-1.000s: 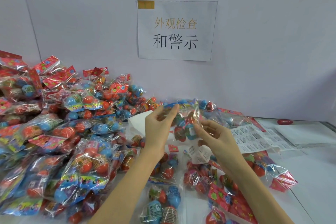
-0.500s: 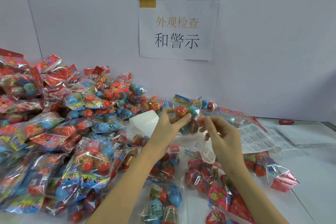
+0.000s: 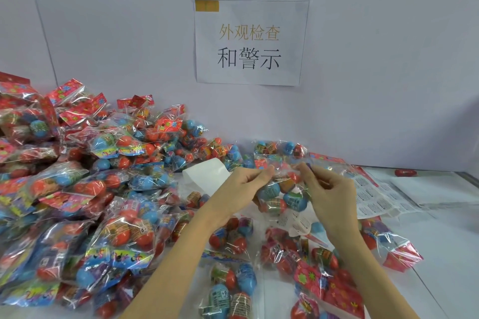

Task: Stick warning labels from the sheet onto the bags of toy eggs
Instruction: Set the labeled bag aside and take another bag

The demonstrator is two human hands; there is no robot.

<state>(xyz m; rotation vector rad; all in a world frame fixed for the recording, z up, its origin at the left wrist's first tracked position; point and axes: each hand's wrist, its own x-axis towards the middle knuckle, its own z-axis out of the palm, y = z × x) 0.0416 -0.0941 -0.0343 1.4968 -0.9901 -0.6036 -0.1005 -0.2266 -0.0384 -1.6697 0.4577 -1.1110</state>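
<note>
Clear plastic crinkles between both hands: the left hand [image 3: 242,184] pinches the top edge of a bag of toy eggs [image 3: 282,193] with thumb and fingertips, and the right hand [image 3: 330,194] pinches the same edge from the other side, so the bag hangs above the white worktop [image 3: 440,254]. The label sheet [image 3: 373,198] lies flat just right of the right hand (partly hidden by it). A big pile of bags [image 3: 85,189] fills the left, and a paper sign [image 3: 250,43] is on the wall.
</note>
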